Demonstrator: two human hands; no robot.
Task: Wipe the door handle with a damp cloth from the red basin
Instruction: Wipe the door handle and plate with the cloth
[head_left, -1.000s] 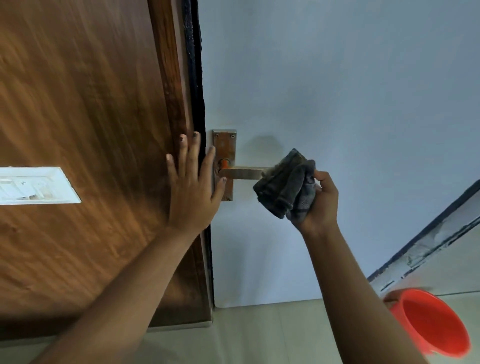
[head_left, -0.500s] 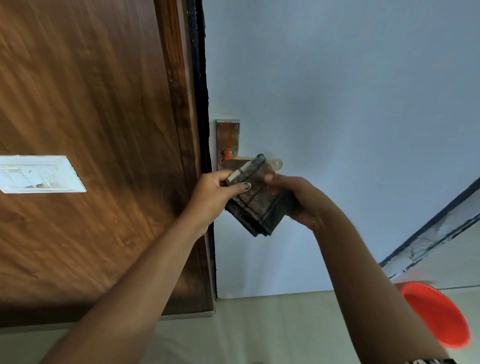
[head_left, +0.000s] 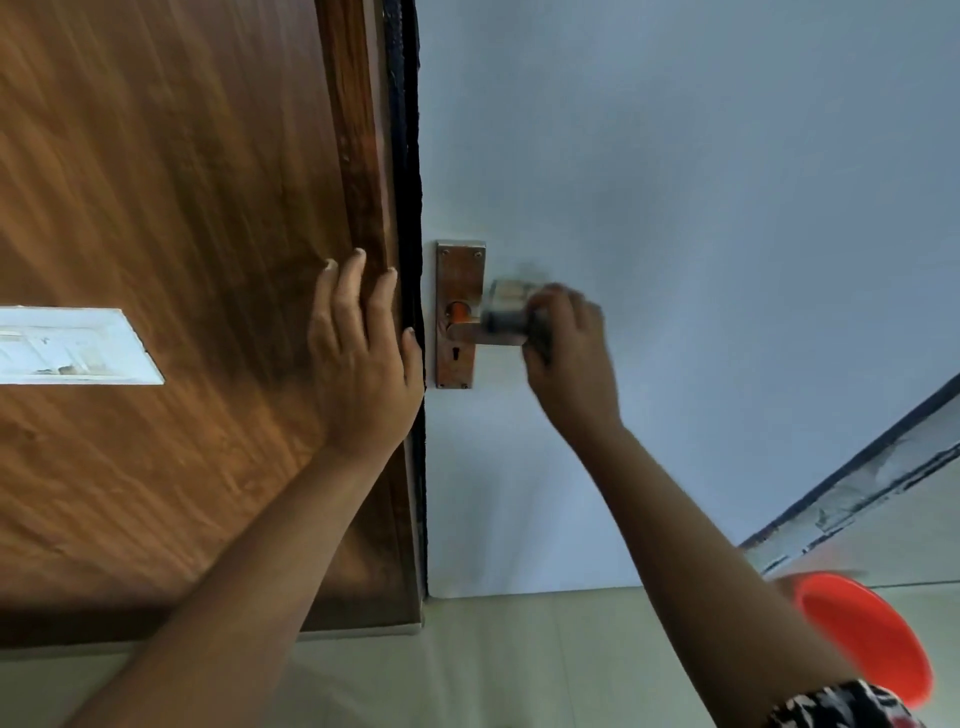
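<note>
The door handle (head_left: 470, 330) is a coppery lever on a tall backplate (head_left: 460, 270), fixed at the left edge of a white door (head_left: 675, 208). My right hand (head_left: 569, 353) is closed around a dark grey cloth (head_left: 506, 309), which is pressed over the lever and looks blurred. The lever's outer end is hidden by cloth and hand. My left hand (head_left: 363, 358) lies flat with fingers spread on the brown wooden frame (head_left: 358, 156), just left of the backplate. The red basin (head_left: 867, 634) stands on the floor at the lower right.
A brown wood panel (head_left: 156, 208) fills the left, with a white switch plate (head_left: 72, 345) on it. A black seal strip (head_left: 408, 130) runs between frame and door. Pale floor tiles (head_left: 493, 654) lie below. A dark-edged skirting (head_left: 857, 483) slants at the right.
My left hand has let go of the cloth and gone back flat onto the wooden frame. My right hand has lifted the cloth up onto the lever.
</note>
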